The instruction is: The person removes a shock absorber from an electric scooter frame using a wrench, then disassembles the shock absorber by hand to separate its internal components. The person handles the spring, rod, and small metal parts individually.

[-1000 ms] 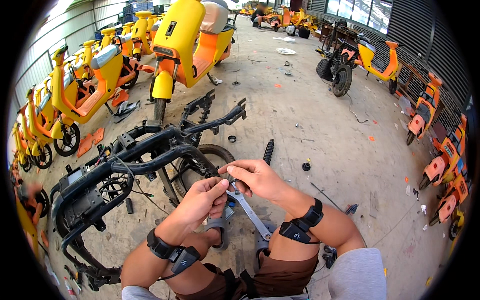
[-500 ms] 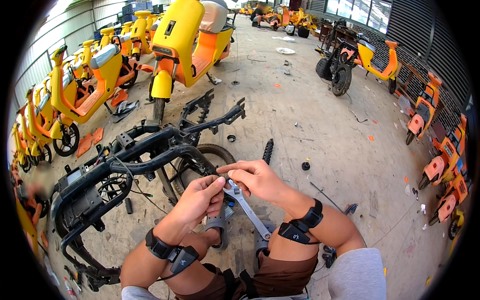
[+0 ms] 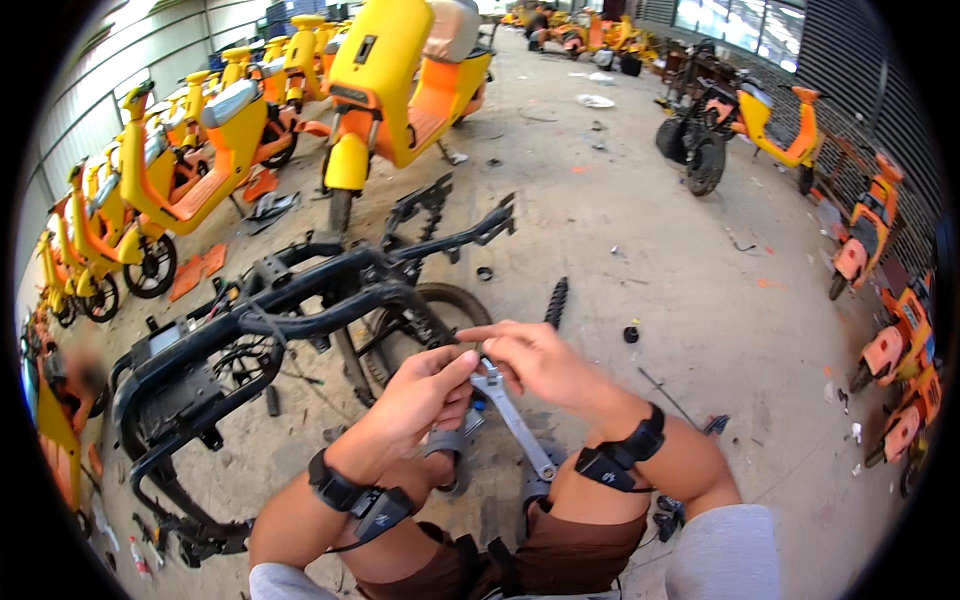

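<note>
In the head view, the left hand (image 3: pixel 430 395) is raised before the person's knees with thumb and forefinger pinched together and the other fingers curled in; whether a small part is caught between the tips I cannot tell, since they cover it. The right hand (image 3: pixel 540 365) sets its forefinger straight across to meet that pinch, while its lower fingers close around the upper head of the wrench (image 3: pixel 515 425). Holding it low in the hand probably leaves the forefinger free to help the left. The wrench slants between the shins, its ring end down by the right shoe (image 3: pixel 538 489), so it seems kept handy without blocking the fingertips.

The frame (image 3: pixel 340 322) rests on the floor (image 3: pixel 690 280) just left of the person, likely for easy reach, with a tyre (image 3: pixel 470 300) beyond the hands. A shock absorber (image 3: pixel 557 303) and a black cap (image 3: pixel 631 334) lie ahead. Scooters (image 3: pixel 190 185) line the floor's left and right edges, presumably to leave working room between.
</note>
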### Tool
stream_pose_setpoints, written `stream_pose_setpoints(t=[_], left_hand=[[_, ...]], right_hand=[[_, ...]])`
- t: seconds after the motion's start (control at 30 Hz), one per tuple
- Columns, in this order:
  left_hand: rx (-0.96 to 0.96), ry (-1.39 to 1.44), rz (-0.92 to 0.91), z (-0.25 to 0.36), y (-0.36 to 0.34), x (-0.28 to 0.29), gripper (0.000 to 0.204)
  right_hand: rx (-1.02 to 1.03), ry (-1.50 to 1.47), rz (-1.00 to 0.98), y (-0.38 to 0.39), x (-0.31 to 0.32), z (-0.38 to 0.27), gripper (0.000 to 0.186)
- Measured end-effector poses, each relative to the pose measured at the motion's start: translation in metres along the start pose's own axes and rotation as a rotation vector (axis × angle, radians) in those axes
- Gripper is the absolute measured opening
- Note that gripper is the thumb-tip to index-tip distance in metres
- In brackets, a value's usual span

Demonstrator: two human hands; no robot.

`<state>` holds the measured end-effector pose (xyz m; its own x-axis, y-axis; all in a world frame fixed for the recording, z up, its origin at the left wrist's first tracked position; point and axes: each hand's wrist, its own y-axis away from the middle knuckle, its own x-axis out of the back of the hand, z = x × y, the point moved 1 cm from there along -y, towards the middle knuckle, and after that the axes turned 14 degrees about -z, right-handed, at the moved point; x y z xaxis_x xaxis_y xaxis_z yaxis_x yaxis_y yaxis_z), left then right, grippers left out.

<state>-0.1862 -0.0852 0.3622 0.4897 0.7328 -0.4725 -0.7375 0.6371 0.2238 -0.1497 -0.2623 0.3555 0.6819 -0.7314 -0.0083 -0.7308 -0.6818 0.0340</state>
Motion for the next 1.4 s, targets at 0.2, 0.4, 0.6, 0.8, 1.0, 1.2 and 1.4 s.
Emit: stream_pose_setpoints(t=[0.2,0.4,0.6,0.8,1.0,1.2,1.4], left_hand=[[0.014,-0.015,0.010,0.000,-0.002,-0.004,0.023],[-0.005,0.009,0.004,0.001,-0.002,-0.003,0.022],[0.002,-0.015,-0.004,-0.002,0.000,0.000,0.023],[-0.008,-0.003,0.005,-0.001,-0.001,0.000,0.023],[-0.007,-0.010,0.006,0.000,0.000,0.000,0.023],[-0.005,-0.046,0.015,-0.001,-0.002,-0.003,0.024],[-0.005,-0.062,0.007,0.000,-0.002,-0.002,0.025]], right_hand=[[0.033,0.039,-0.012,0.001,0.002,-0.005,0.038],[-0.042,-0.035,-0.038,0.000,0.002,0.000,0.043],[-0.002,-0.068,-0.014,0.000,-0.003,-0.006,0.036],[-0.067,-0.114,-0.040,0.001,-0.002,-0.010,0.035],[0.019,-0.010,-0.017,0.000,-0.007,-0.010,0.036],[0.017,-0.053,-0.004,-0.001,-0.001,-0.002,0.037],[-0.065,-0.058,-0.026,0.002,0.000,-0.009,0.048]])
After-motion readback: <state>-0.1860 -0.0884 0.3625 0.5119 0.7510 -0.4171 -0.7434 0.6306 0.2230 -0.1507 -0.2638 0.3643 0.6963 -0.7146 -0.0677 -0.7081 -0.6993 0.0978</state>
